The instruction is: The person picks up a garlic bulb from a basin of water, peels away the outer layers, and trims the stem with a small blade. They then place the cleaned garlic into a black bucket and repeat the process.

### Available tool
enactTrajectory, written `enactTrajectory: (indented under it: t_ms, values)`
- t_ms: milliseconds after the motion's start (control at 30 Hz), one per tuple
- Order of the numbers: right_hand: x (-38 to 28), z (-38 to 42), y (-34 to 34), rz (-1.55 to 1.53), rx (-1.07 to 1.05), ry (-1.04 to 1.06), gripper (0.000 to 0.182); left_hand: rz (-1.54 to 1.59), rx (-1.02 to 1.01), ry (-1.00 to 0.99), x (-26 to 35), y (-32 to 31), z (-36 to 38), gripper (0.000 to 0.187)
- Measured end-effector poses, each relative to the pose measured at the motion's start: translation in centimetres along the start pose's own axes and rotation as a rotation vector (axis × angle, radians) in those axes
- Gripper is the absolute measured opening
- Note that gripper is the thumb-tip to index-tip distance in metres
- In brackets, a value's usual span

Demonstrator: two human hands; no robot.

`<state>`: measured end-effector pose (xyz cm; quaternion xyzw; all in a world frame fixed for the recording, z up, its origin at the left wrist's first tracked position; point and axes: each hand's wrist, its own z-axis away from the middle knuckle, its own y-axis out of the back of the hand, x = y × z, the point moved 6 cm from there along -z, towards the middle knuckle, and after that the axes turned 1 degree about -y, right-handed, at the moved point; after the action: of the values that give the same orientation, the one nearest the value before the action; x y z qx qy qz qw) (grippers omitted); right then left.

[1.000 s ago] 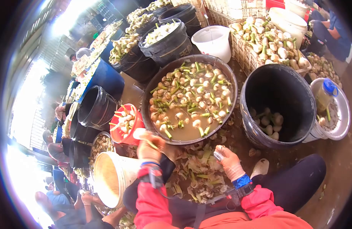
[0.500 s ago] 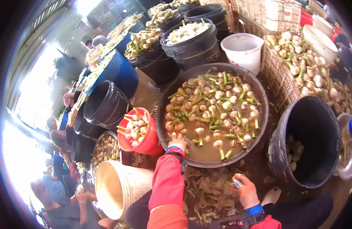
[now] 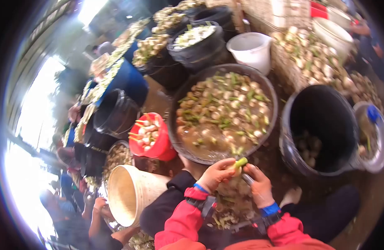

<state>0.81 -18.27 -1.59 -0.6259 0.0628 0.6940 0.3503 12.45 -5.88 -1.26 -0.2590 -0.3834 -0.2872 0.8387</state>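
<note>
My left hand (image 3: 217, 174) is closed around a garlic bulb whose cut green stem (image 3: 241, 162) points up to the right. Close beside it, my right hand (image 3: 260, 187) grips a small knife (image 3: 247, 179); only a short shiny metal part of it shows. Both hands are just in front of the near rim of a wide dark tub (image 3: 181, 152). Muddy water fills that tub, with many garlic bulbs (image 3: 225, 108) floating in it. Peeled skins and trimmings (image 3: 233, 204) lie on the ground below my hands.
Left of the tub stand a red bucket (image 3: 165, 148) of stemmed bulbs and a tipped cream bucket (image 3: 150, 191). A large black bucket (image 3: 292, 146) with some bulbs is at right. Behind are a white bucket (image 3: 252, 58) and a garlic heap (image 3: 312, 58). Other people (image 3: 67, 208) sit at left.
My left hand has come out of the tub's water with a garlic bulb and moved toward me. My right hand has risen to meet it. The view has shifted slightly.
</note>
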Motion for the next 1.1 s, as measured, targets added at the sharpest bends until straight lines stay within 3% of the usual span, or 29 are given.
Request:
enactTrajectory:
  t_ms: [100,133,167,200,267,333,400,500,567,633,667,733,767,833,967,1033,1100]
  values:
    - [1.7,0.2,1.5,-0.036,0.045,0.044,0.029,0.081,0.117,-0.161,-1.6,-3.9,3.2,0.062]
    - [1.7,0.5,1.6,-0.061,0.091,0.008,0.029,-0.085,0.164,-0.224,-2.4,-4.3,3.8,0.062]
    - [0.9,0.8,1.7,0.149,0.058,0.082,0.030,-0.252,0.215,-0.296,-3.0,-4.5,4.3,0.063]
    - [0.1,1.2,1.7,0.183,0.055,0.112,0.031,-0.260,0.202,-0.295,-4.1,-4.9,4.5,0.063]
    - [-1.2,2.0,1.6,0.212,0.056,0.157,0.032,-0.575,0.422,-0.529,-3.6,-5.4,5.6,0.063]
    - [-0.6,2.1,0.9,0.082,-0.072,0.046,0.035,-0.738,0.486,-0.566,-3.2,-6.1,6.8,0.063]
    - [0.1,2.2,1.1,0.161,-0.058,0.108,0.036,-0.976,0.589,-0.564,-2.2,-7.2,8.3,0.065]
    - [2.9,1.5,1.3,0.339,0.023,0.183,0.034,-1.051,0.633,-0.542,-2.9,-7.8,8.9,0.064]
    - [1.3,2.1,1.3,0.506,0.031,0.057,0.033,-1.091,0.647,-0.594,-2.6,-8.7,9.5,0.064]
    - [0.9,2.2,1.5,0.480,0.012,0.019,0.034,-1.057,0.596,-0.667,-2.2,-9.0,9.6,0.066]
    - [1.3,2.1,1.5,0.323,-0.093,-0.013,0.035,-1.055,0.606,-0.679,-2.8,-8.2,9.4,0.066]
    - [-0.5,2.6,0.8,0.067,-0.259,-0.107,0.037,-0.323,0.305,-0.571,-5.3,-5.5,7.6,0.067]
    - [-1.0,2.8,0.6,0.070,-0.266,-0.098,0.037,-0.323,0.308,-0.583,-4.5,-5.6,8.2,0.067]
    - [-1.2,3.2,0.1,0.127,-0.330,-0.101,0.037,0.012,0.154,-0.382,-4.5,-6.2,8.8,0.067]
    - [1.0,2.8,-0.1,0.258,-0.239,-0.135,0.037,-0.180,0.211,-0.417,-5.6,-5.5,8.2,0.070]
    - [1.1,3.1,0.2,0.357,-0.206,-0.166,0.036,-0.077,0.196,-0.350,-5.3,-6.3,8.5,0.067]
    - [0.7,3.2,0.3,0.107,-0.164,-0.102,0.035,0.514,0.090,-0.260,-4.9,-7.7,9.0,0.056]
